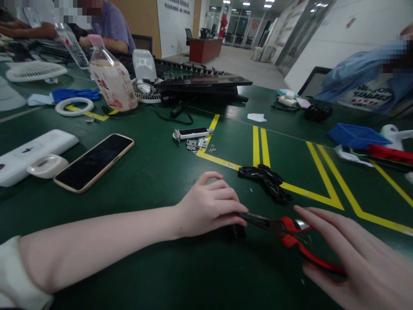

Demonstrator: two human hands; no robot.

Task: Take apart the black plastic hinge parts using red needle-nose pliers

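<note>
My right hand holds a pair of red-handled pliers; its fingers lie long over one handle and the thumb is below. The pliers' jaws point left and reach the fingertips of my left hand. That hand is closed low over the table, thumb and fingers pinched around a small black piece, mostly hidden beneath them. What sits between the jaws cannot be made out. Just beyond the pliers lies a cluster of black plastic pieces.
Farther forward lie a silver-and-black strip, small metal plates and several rings. To the left are a phone, a white case and a drink bottle. A blue tray stands right. People sit around the table.
</note>
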